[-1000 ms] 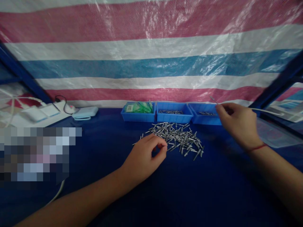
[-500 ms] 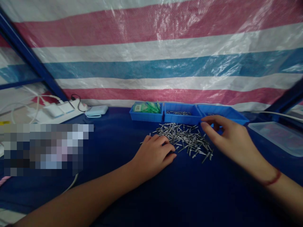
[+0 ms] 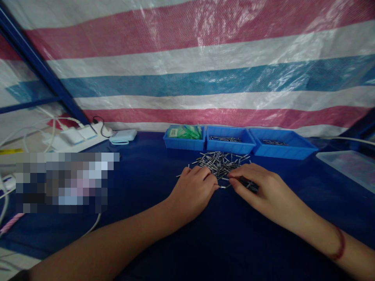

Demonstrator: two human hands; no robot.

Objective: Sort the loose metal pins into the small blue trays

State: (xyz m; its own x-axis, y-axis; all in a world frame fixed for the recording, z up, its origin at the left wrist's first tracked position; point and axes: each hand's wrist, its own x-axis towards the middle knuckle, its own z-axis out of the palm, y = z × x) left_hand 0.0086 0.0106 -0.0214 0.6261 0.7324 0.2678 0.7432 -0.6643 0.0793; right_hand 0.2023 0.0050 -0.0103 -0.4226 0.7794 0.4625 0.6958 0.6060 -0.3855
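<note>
A loose pile of silvery blind rivets (image 3: 218, 162) lies on the dark blue tabletop. My left hand (image 3: 195, 189) rests at its left front edge with fingers curled. A rivet (image 3: 223, 187) shows at the tips of its thumb and forefinger. Over the right part of the pile is my right hand (image 3: 258, 185), its thumb and forefinger nearly together at a second rivet (image 3: 224, 179). Its other fingers bend over more rivets and partly hide them. Behind the pile, the middle blue bin (image 3: 231, 147) and the right blue bin (image 3: 288, 152) each hold some rivets.
The left blue bin (image 3: 184, 144) holds green packets. A light blue case (image 3: 123, 136) and a white power strip (image 3: 79, 138) with cables are at the back left. A clear plastic lid or tray (image 3: 347, 168) lies at right. Striped sheeting (image 3: 205, 86) hangs behind.
My right hand has moved left and nearer, from beside the right bin to the pile, its thumb and forefinger closing. My left hand's thumb and forefinger have drawn together. The view has shifted slightly.
</note>
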